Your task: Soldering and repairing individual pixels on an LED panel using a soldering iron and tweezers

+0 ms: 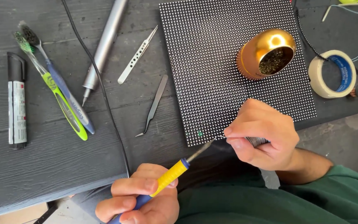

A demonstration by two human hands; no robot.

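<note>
Head view, left to right: a black marker (16, 100), two toothbrushes (54, 83), a silver tool (104, 43) and two tweezers (139, 54) are laid on the grey table (30, 166). The soldering iron (168, 176) is clenched in the left hand (139, 199), its tip held just beside the edge of the LED panel (212, 62). Tweezers (255, 141) are pinched in the right hand (262, 135) — both are best kept braced and steady. The gold tip cleaner (266, 54) and tape roll (332, 74) are set well apart — nothing is blocked.
</note>
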